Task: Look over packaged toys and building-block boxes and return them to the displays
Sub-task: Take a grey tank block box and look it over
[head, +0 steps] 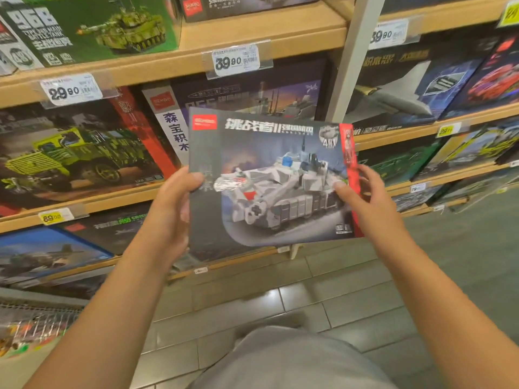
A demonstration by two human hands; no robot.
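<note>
Several wooden shelves [252,43] run across the view, each stocked with building-block boxes standing face-out. On the upper left sits a green tank box [92,26]; below it a box showing a green military truck [75,153], and beside that a dark box with a white side strip [247,94]. To the right of the white upright post [354,57] stands a box picturing a grey aircraft [404,91]. White price tags [236,61] reading 39.90 and 29.90 hang on the shelf edges.

Held up in front of the shelves, apart from them, is the tank box [272,178]: a flat grey-blue box, slightly tilted, with a red logo at its top left, a red band down its right side and a grey-and-white camouflage block tank pictured across the middle. The left hand [171,214] grips its left edge, thumb on the front and fingers curled behind. The right hand [365,197] pinches its right edge, thumb on the front
</note>
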